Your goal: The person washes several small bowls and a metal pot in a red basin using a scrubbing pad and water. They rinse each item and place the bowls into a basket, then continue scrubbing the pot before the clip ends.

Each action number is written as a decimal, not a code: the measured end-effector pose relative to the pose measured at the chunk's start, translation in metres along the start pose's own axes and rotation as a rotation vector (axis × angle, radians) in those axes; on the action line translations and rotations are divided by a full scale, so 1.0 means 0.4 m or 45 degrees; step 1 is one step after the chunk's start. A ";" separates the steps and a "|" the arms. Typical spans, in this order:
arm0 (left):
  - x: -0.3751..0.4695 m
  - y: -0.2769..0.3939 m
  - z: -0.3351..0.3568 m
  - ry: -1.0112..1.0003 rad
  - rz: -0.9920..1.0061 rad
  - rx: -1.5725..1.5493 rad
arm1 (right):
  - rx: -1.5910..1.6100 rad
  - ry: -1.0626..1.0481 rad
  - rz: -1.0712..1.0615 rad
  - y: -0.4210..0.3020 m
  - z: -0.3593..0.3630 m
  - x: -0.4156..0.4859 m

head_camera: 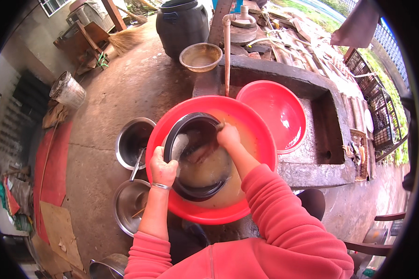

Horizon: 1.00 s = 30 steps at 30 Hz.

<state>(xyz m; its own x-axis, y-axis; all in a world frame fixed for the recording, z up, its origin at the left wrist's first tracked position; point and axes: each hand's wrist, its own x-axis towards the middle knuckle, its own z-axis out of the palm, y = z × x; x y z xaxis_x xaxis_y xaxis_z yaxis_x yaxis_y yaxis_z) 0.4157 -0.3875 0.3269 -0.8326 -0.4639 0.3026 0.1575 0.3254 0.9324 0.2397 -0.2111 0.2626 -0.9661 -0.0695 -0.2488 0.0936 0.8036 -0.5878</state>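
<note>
A large red plastic basin [209,218] with cloudy water lies before me. In it a dark round pot [195,117] is tilted, murky water inside. My left hand [164,167], with a bracelet at the wrist, grips the pot's left rim, thumb on the rim. At the pot's right rim is my right hand [228,135], fingers closed around something small and brownish that I cannot make out. A second red basin [272,111] with clear water stands behind to the right, in a concrete sink.
Left of the basin stand a metal pot [120,143] with a ladle [137,165] and a steel bowl [122,205]. A standing pipe [227,55] rises by the concrete sink [314,174]. Beyond are a worn bowl [200,57] and a black barrel [183,28].
</note>
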 end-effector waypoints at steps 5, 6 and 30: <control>-0.030 0.013 0.000 -0.030 -0.008 0.011 | -0.019 -0.307 0.242 0.149 0.053 -0.035; -0.035 0.017 0.001 -0.044 0.002 0.005 | 0.014 -0.311 0.292 0.170 0.064 -0.048; -0.049 0.139 0.003 0.062 0.591 0.548 | 1.154 -0.464 -0.843 -0.186 -0.018 -0.297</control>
<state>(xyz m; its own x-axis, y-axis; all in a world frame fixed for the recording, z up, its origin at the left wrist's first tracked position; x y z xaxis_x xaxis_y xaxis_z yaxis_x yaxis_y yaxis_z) 0.4403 -0.3592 0.3727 -0.7021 -0.2287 0.6744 0.2603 0.7991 0.5420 0.3458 -0.2583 0.3413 -0.7784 -0.5980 0.1912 -0.1214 -0.1555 -0.9803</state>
